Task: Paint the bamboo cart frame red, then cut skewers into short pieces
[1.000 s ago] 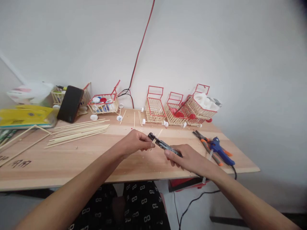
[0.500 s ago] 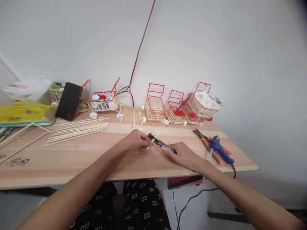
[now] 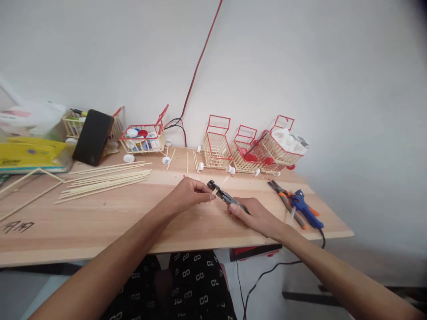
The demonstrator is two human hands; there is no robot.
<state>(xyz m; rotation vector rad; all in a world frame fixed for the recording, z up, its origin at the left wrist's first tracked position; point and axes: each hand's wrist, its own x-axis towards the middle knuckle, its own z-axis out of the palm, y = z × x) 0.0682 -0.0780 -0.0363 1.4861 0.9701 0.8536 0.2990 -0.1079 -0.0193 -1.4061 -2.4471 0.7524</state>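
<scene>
I see a short thin wooden stick (image 3: 215, 191) just above the middle of the wooden surface (image 3: 100, 213), its near end caught in the nose of a pair of black cutters (image 3: 224, 197). My left hand (image 3: 188, 195) has its grip pinched together on the stick, thumb and forefinger meeting right beside the cutter's tip. My right hand (image 3: 255, 215) has its grip wrapped closed around the cutter's handles, low over the surface. Off to the right lie orange-handled pliers (image 3: 287, 200) and a blue glue gun (image 3: 305, 209), touching each other. Behind, against the wall, stand three small red-framed stick carts (image 3: 253, 151). To the left, a bundle of long sticks (image 3: 106, 180) lies flat, with another cart holding bottle caps (image 3: 143, 140) and a black phone (image 3: 91, 138) propped beyond it.
</scene>
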